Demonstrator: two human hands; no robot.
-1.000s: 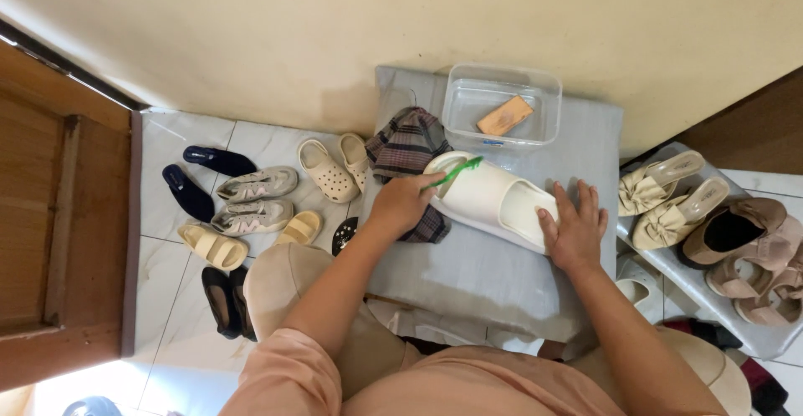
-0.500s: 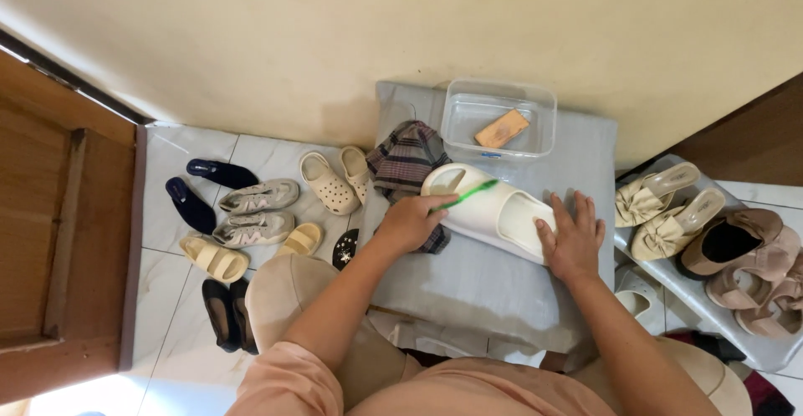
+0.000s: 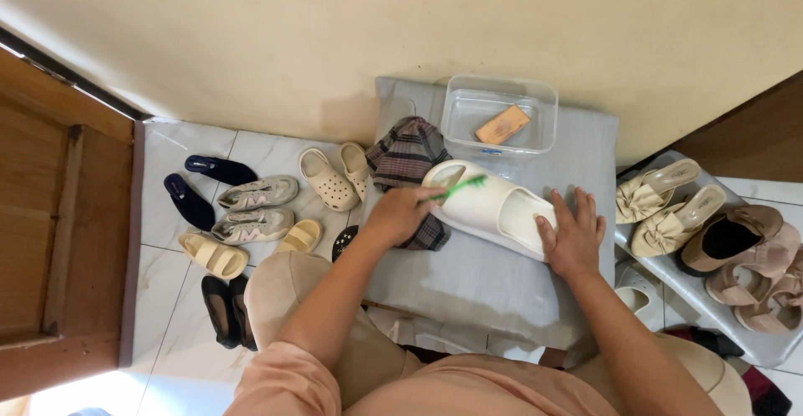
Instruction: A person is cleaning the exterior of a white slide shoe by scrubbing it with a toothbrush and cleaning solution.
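With my left hand (image 3: 400,213) clenched around the green brush (image 3: 458,187) and my right hand (image 3: 574,236) pressing flat, fingers released, on the cream slide sandal (image 3: 493,205) lying on the grey surface (image 3: 493,286), I risk it skidding toward the clear plastic tub (image 3: 544,111).

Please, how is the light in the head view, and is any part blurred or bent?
Head view: soft, even light, brighter patch on the floor tiles at bottom left; faint shadows beside the left hand and right hand; the green brush is slightly blurred; wide-lens bending at the edges, seen in the door frame; mild shine on the clear box.
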